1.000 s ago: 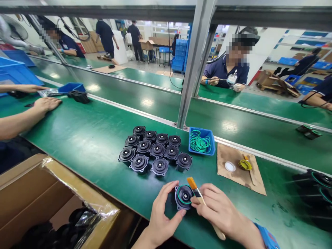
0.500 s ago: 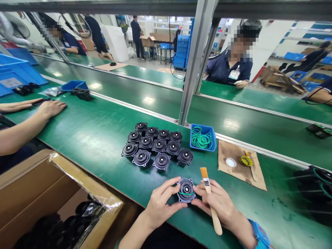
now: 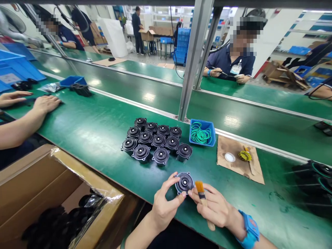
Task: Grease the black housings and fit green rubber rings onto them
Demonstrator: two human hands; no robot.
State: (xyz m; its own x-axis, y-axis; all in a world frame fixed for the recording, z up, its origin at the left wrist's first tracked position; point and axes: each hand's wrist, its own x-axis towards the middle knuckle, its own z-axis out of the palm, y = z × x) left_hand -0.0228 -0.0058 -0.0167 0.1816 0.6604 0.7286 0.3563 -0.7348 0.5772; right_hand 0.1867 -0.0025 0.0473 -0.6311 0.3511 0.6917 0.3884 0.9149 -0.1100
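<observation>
Looks like a factory assembly floor. Can be told by green workbenches (image 3: 88, 128), rows of black parts (image 3: 158, 140), stacked blue crates (image 3: 183, 45), co-workers (image 3: 222, 59) in dark shirts.

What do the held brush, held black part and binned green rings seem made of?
Brush: handle, pale and matte, likely bare wood; bristles, orange strands, natural or synthetic unclear.
Black part: probably moulded plastic, given its even satin sheen.
Green rings: smooth, thin, loosely heaped, perhaps rubber.

A round black housing (image 3: 184, 182) faces up, just beside a tilted orange-bristled brush (image 3: 201, 195).
</observation>
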